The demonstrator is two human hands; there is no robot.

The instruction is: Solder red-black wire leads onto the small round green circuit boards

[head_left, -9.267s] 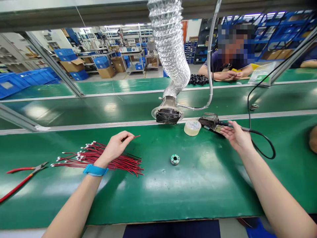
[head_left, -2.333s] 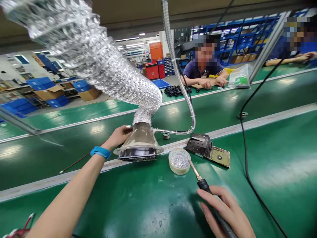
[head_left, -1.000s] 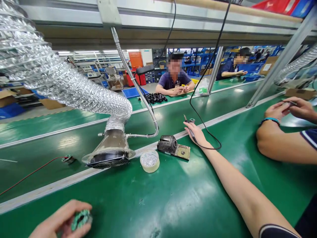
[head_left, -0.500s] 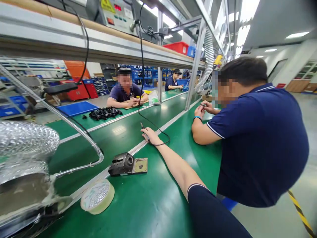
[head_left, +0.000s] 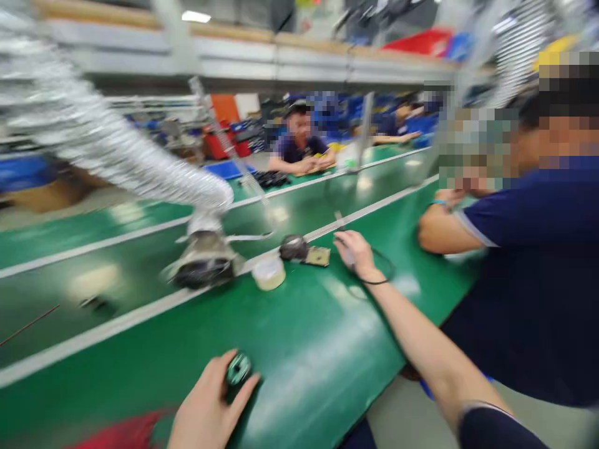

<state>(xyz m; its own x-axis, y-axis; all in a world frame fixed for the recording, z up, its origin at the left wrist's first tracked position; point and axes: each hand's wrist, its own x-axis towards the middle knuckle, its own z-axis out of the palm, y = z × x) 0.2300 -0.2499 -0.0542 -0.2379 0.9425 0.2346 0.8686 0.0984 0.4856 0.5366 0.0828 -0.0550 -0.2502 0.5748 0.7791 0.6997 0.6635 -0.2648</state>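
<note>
My left hand (head_left: 206,402), low in the head view, has its thumb and fingers around a small round part (head_left: 238,369) with a dark rim and a green face. Farther off, my right hand (head_left: 355,252) is closed on a soldering iron (head_left: 339,219), its tip pointing away and its cord looping beside my wrist. Left of that hand, a dark soldering iron stand (head_left: 294,247) with a yellowish sponge tray (head_left: 318,256) sits on the green bench (head_left: 299,330). A roll of tape (head_left: 268,273) lies beside the stand. Motion blurs the finer details.
A silver flexible duct (head_left: 154,168) comes down at left to a hood (head_left: 201,268) by the metal rail. A co-worker (head_left: 528,262) sits close on the right, another person (head_left: 299,143) across the bench. Something red (head_left: 121,431) lies at the lower left.
The view has swung left and down, so the bench things appear farther right. My left hand with the round part has come into view. My right hand still holds the soldering iron.
</note>
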